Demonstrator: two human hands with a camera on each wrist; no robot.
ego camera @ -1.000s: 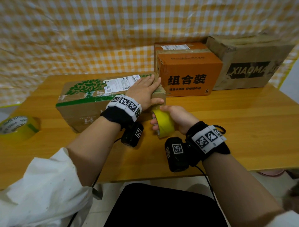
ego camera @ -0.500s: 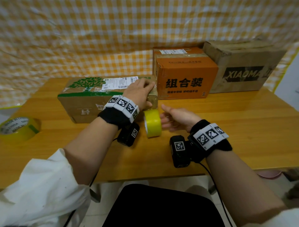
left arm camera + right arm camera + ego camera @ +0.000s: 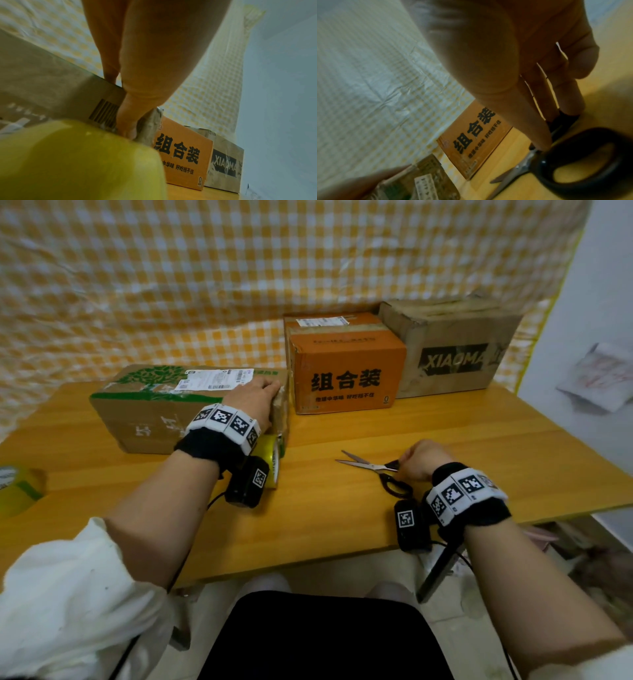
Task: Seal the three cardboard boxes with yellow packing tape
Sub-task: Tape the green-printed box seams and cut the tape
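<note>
A long brown box with green print [image 3: 154, 409] lies at the table's left. My left hand [image 3: 255, 402] presses on its right end, fingers on the top, thumb [image 3: 128, 121] flat down the end face. The yellow tape roll [image 3: 272, 455] stands on edge just below that wrist, close against the box [image 3: 51, 88]; the roll [image 3: 77, 162] fills the left wrist view's bottom. My right hand [image 3: 416, 460] pinches the black handles of the scissors [image 3: 390, 477], which lie on the table with blades parted. In the right wrist view, fingers [image 3: 570, 105] touch the scissors [image 3: 594, 135].
An orange box [image 3: 346, 364] and a brown XIAOMA box [image 3: 452, 347] stand side by side at the back, against a checked cloth. A second tape roll [image 3: 17, 487] sits at the table's far left edge. Bare tabletop [image 3: 479, 433] lies right of the scissors.
My right hand let go of the yellow tape roll and moved right onto the scissors. The roll now stands by the box. The left hand stayed on the box end.
</note>
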